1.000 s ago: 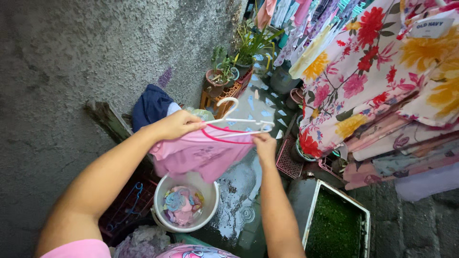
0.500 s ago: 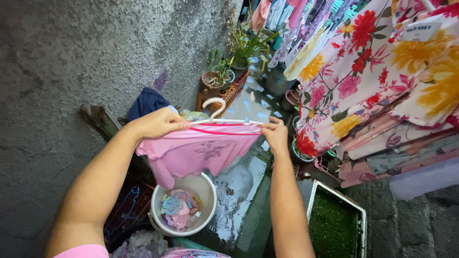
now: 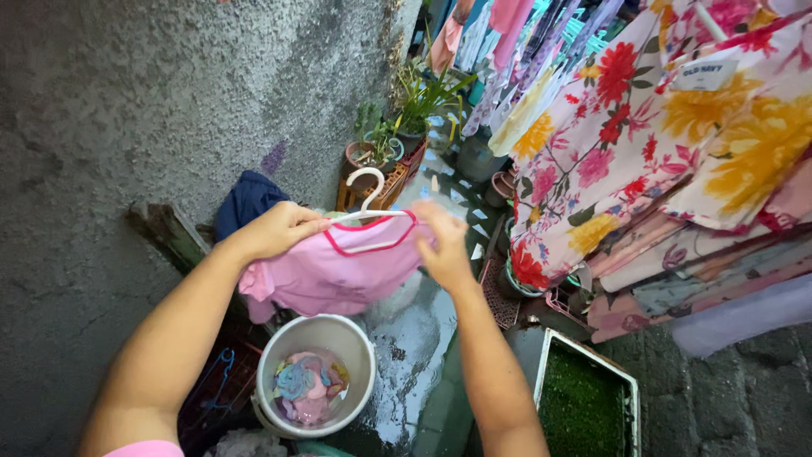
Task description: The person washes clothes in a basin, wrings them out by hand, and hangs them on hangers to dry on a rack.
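Note:
A small pink shirt [image 3: 338,275] with a darker pink neck trim hangs on a white plastic hanger [image 3: 370,196]. My left hand [image 3: 282,228] grips the shirt's left shoulder together with the hanger arm. My right hand [image 3: 446,245] is blurred and pinches the shirt's right shoulder at the hanger's other end. Below the shirt stands a white bucket [image 3: 269,366] holding wet pink and blue clothes [image 3: 304,385].
A rough grey wall [image 3: 127,101] fills the left. Flowered garments [image 3: 660,144] hang on the right. Potted plants [image 3: 397,127] stand ahead on wet ground [image 3: 414,338]. A white tray of green growth [image 3: 588,402] sits lower right. A dark blue cloth [image 3: 245,199] lies by the wall.
The shirt has gone from stretched wide between both hands to sitting on the hanger. My right hand has shifted inward along the right shoulder.

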